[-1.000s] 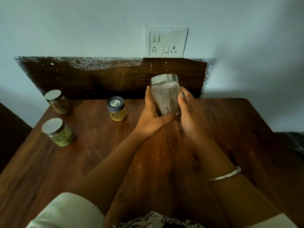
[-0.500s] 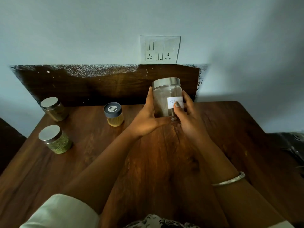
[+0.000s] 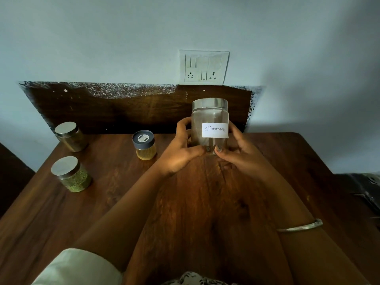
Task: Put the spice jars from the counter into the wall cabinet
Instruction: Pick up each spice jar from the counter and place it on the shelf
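A clear glass jar (image 3: 209, 118) with a metal lid and a white label reading "Cinnamon" stands upright at the back of the wooden counter (image 3: 205, 202). My left hand (image 3: 182, 149) grips its left side and my right hand (image 3: 238, 153) grips its right side, both thumbs meeting at its base. Three more spice jars stand to the left: a small one with a grey lid (image 3: 144, 145), one with green herbs (image 3: 71, 174), and a brownish one (image 3: 70, 136) near the back. No wall cabinet is in view.
A dark wooden backsplash (image 3: 123, 112) runs behind the counter, with a switch and socket plate (image 3: 203, 67) on the pale wall above. A dark object (image 3: 362, 188) lies off the counter's right edge.
The jar has been turned in both hands so its "Cinnamon" label now faces me. The view has tilted up slightly.
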The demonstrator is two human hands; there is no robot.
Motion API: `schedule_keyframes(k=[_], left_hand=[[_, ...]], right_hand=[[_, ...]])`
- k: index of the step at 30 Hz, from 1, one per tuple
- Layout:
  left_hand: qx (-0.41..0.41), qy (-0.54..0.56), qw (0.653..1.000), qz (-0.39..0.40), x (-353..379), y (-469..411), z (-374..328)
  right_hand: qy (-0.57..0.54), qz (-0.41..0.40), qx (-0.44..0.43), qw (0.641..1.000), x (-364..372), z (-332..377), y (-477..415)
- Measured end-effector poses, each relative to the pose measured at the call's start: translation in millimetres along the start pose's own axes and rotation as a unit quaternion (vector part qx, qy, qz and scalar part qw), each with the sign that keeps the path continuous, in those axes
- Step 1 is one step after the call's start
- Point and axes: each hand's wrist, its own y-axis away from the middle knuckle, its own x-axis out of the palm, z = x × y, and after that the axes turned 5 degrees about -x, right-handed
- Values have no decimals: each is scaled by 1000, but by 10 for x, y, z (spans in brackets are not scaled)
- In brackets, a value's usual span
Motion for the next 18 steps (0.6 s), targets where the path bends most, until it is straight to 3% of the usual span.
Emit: schedule_keyframes(k=[7,13,18], left_hand=[[10,-119,992,34,3,-27,-43],[27,-143,989,17,6,-33,-6],[33,-150,988,16,10,-62,-7]], right_hand=[[23,-24,-20,999,-13,6,3],[63,15,-10,998,-76,19,19],[67,2,-27,997,-72,29,16]])
